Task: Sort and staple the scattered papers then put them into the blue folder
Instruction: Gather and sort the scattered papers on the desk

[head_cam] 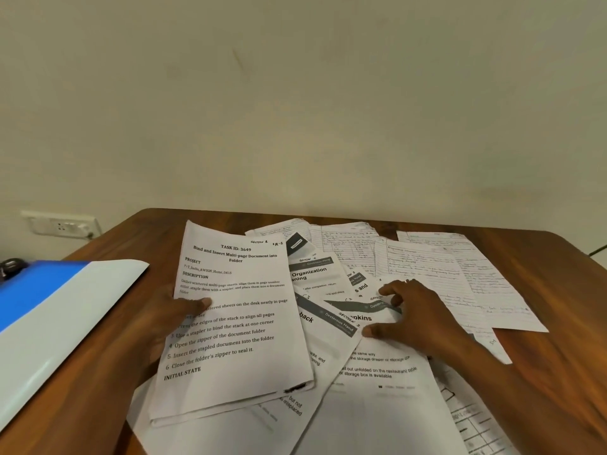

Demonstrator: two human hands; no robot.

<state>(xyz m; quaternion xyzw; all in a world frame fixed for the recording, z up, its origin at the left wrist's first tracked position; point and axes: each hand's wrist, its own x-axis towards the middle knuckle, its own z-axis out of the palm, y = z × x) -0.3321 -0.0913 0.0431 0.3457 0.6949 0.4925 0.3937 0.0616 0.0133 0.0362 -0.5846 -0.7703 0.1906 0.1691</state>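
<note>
On wood-grain table [542, 290], left hand [170, 310] pinches stapled sheets [236, 323]; right hand [417, 313] presses spread fingers on loose papers [377, 389].

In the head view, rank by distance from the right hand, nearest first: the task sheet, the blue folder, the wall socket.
1. Task sheet, just left of the right hand, under the left thumb.
2. Blue folder, at the table's left edge.
3. Wall socket, far left on the wall.
</note>
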